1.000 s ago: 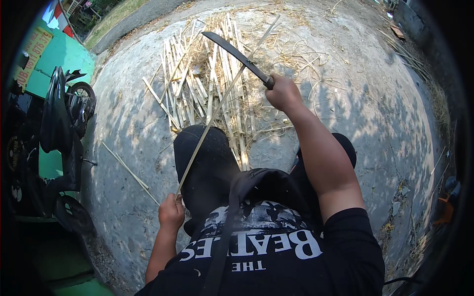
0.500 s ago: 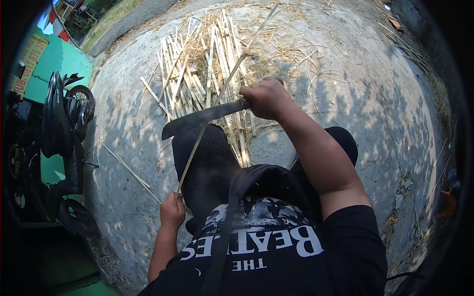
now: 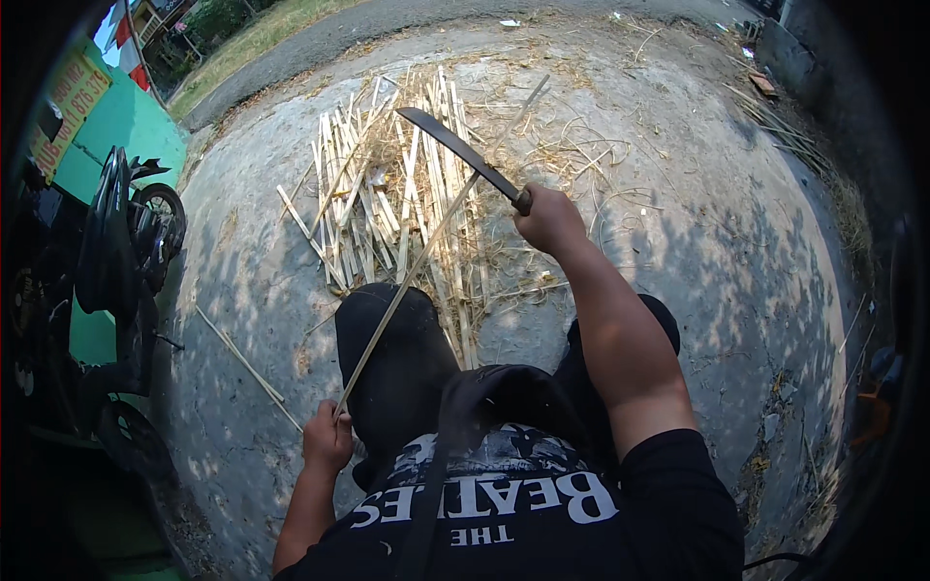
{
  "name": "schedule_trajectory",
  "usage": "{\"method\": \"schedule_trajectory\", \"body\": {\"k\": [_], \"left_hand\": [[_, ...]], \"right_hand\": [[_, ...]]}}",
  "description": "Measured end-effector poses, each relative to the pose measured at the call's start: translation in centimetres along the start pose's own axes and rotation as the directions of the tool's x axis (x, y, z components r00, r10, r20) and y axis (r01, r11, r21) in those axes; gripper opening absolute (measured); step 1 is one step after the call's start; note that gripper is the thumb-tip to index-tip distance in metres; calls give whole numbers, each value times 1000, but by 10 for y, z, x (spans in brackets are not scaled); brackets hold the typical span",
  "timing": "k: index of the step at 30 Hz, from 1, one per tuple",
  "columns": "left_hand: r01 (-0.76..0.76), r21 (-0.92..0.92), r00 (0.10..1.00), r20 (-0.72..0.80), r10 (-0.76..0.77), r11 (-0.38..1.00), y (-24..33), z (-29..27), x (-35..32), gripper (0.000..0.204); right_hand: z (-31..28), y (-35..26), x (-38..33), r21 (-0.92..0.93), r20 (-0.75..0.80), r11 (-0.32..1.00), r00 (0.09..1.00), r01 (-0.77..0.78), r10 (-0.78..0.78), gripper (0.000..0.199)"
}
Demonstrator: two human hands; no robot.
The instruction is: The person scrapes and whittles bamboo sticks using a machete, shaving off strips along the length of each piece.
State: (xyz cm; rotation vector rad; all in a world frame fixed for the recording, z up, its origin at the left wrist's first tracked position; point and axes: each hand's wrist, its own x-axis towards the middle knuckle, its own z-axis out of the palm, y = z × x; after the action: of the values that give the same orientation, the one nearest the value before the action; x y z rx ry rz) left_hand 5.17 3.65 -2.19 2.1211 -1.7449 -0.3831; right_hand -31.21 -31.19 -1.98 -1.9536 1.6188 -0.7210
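My left hand [image 3: 327, 438] is closed round the near end of a long, thin bamboo strip [image 3: 407, 292]. From there the strip slants up and away to the right, passing over my left knee. A machete [image 3: 463, 153] with a dark, broad blade is gripped by its handle in my right hand [image 3: 550, 221]. The blade points to the far left and crosses the strip in the picture near the handle end; whether they touch I cannot tell. Beyond my knees a pile of split bamboo strips [image 3: 339, 198] lies on the concrete.
A couple of thin strips [image 3: 242, 356] lie on the ground left of my left knee. Curly shavings [image 3: 581, 155] are scattered right of the pile. A black motorcycle [image 3: 116, 242] stands at the left by a green wall [image 3: 145, 131]. More sticks [image 3: 775, 121] lie at the far right.
The machete has moved away from me along the strip, its blade swinging from pointing left to pointing far left. My left hand still holds the strip's near end. The view has tilted slightly.
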Motion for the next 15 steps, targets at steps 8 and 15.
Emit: {"method": "schedule_trajectory", "body": {"k": [8, 15], "left_hand": [[47, -42, 998, 37, -46, 998, 7, 7, 2, 54], [43, 38, 999, 10, -44, 998, -6, -3, -3, 44]], "right_hand": [[17, -51, -39, -275, 251, 793, 837, 544, -487, 13], [-4, 9, 7, -113, 63, 993, 998, -18, 26, 17]]}}
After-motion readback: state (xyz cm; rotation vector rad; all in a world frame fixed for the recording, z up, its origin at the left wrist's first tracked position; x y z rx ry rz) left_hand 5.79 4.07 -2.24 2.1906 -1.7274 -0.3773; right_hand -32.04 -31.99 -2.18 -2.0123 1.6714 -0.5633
